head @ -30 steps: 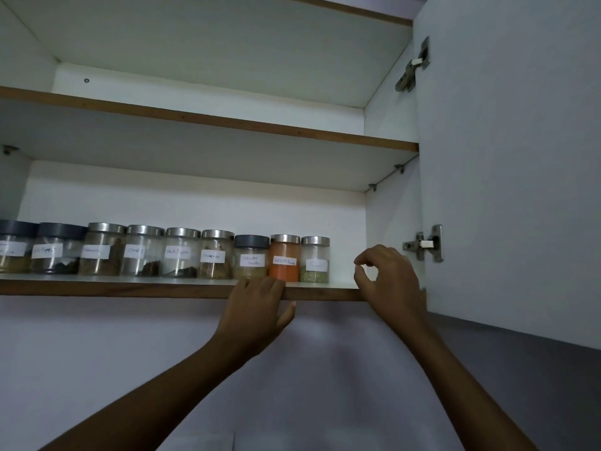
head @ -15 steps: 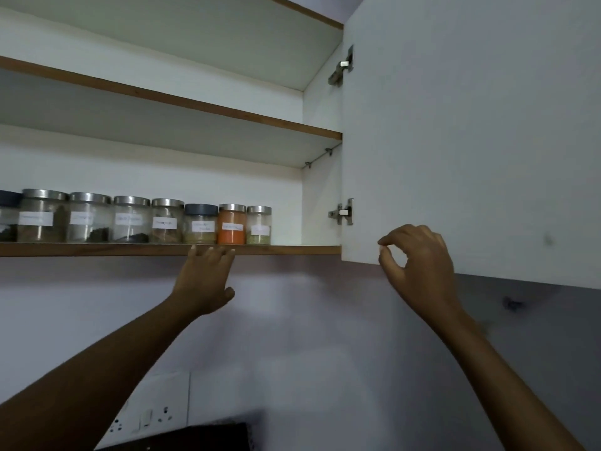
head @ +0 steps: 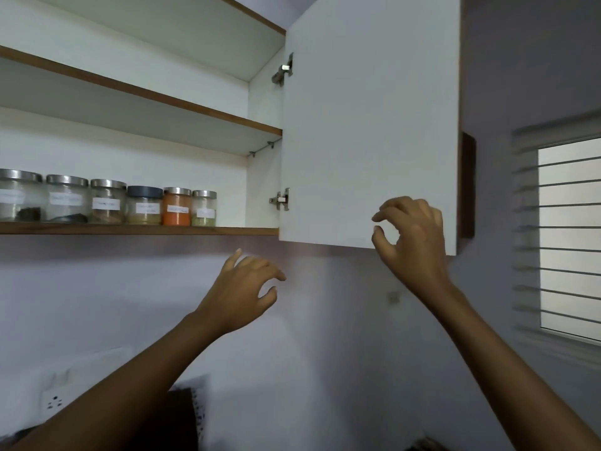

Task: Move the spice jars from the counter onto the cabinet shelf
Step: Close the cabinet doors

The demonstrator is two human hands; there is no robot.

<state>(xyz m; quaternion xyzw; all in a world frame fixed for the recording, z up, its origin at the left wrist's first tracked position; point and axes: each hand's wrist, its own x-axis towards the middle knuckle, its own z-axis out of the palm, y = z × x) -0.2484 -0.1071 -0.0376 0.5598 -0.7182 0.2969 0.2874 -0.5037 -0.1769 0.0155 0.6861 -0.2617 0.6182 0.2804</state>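
Observation:
Several labelled glass spice jars stand in a row on the lower cabinet shelf [head: 227, 230], ending on the right with an orange-filled jar [head: 176, 206] and a small green-filled jar [head: 204, 208]. My left hand [head: 242, 291] hangs below the shelf edge in front of the wall, fingers apart and empty. My right hand [head: 411, 237] is raised at the bottom edge of the open white cabinet door [head: 367, 125], fingers curled, thumb and forefinger apart; whether it touches the door is unclear.
An upper shelf [head: 195, 109] above the jars holds nothing visible. Two metal hinges [head: 281, 199] join the door to the cabinet. A barred window [head: 569, 236] is at the right. A wall socket [head: 53, 402] and a dark object sit at lower left.
The view has swung right. My left hand dropped off the shelf edge and moved right. My right hand moved from the shelf's right end to the door's bottom edge.

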